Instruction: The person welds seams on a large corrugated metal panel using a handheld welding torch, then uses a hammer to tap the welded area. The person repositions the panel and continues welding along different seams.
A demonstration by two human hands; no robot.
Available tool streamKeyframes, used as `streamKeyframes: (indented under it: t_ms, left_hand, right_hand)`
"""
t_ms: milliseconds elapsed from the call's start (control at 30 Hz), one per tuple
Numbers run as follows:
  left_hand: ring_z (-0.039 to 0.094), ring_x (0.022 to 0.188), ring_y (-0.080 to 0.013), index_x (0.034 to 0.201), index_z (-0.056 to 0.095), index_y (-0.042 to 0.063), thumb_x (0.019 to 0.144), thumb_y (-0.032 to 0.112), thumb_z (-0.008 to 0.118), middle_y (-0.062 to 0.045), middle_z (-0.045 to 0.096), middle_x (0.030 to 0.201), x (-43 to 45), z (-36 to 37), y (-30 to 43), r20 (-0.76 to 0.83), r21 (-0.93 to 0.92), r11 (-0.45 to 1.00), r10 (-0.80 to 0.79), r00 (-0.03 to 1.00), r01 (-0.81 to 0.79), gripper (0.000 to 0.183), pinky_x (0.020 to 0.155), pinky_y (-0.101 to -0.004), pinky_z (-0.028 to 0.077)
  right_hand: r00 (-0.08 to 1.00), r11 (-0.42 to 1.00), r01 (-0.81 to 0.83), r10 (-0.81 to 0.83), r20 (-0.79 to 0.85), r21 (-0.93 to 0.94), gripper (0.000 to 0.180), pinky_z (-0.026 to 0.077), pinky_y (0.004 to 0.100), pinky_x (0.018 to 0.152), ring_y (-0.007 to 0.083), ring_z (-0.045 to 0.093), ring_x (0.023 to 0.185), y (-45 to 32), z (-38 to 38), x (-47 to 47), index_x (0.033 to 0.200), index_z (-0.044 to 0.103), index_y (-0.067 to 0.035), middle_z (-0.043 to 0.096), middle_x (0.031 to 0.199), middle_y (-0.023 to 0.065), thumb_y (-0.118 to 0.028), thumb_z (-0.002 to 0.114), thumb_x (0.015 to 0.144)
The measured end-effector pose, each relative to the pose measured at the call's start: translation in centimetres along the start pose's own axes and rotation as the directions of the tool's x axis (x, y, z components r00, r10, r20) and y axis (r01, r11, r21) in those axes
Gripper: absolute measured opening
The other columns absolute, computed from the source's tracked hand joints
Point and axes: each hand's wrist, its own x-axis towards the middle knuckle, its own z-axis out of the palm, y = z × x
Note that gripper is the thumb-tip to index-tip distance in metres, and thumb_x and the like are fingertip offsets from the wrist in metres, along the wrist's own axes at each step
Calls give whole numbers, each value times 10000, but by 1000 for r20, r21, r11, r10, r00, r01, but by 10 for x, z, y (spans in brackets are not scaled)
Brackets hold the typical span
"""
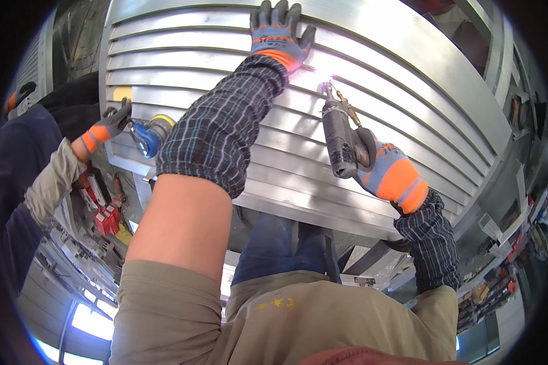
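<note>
A large louvered metal panel (pixel 297 180) lies before me, its slats running across the view. My left hand (pixel 281 36), in a grey and orange work glove with a plaid sleeve, rests flat on its far slats with the fingers spread. In my right hand (pixel 383 169), gloved alike, is a welding torch (pixel 339 141) with a dark cylindrical body, a brass fitting and a narrow tip. A bright pinkish-white arc glows at the tip, close to a slat and just right of my left wrist. The glare hides the spot under the tip.
At the left, a co-worker's gloved hand (pixel 105 130) is beside a blue sander (pixel 148 137) with a yellow-rimmed pad at the panel's edge. Red boxes (pixel 107 220) lie below it. Metal frames and cluttered shelves (pixel 488 292) stand at the right.
</note>
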Motion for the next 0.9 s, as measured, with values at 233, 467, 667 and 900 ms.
streamKeyframes:
  t_ms: [233,467,667,900]
  left_hand:
    - [240,1541,-423,1601,369,111,1015,555,382,-178,344,1653,-3,6,-4,116,55,998,2,993,-9,735,1277,-555,114]
    - [301,1489,-459,1482,519,66,995,478,490,-224,416,1576,-7,25,-6,-115,-29,998,58,992,-62,638,1251,-582,153]
    - [386,1387,-482,1423,541,24,954,475,569,-234,501,1461,-4,-2,0,-126,-33,996,80,989,-85,651,1190,-641,224]
    - [300,1499,-439,1491,478,10,988,539,508,-256,429,1560,34,-3,2,-185,-94,995,11,983,-29,731,1246,-620,127]
  right_hand:
    - [1000,1000,-21,21,-7,-15,560,542,475,765,390,700,829,4,3,-4,1276,525,-71,697,907,196,-474,678,918]
    - [999,999,23,-22,-28,38,558,542,479,755,408,698,827,9,6,-3,1290,527,-65,704,881,209,-451,679,917]
    - [995,983,64,-50,-83,172,499,539,491,702,439,691,797,-16,-22,-64,1300,551,-32,687,824,238,-290,685,893]
    - [967,965,157,-107,-233,208,616,547,383,887,320,720,1012,-10,-71,-70,1457,489,-1,701,1095,191,-175,725,915]
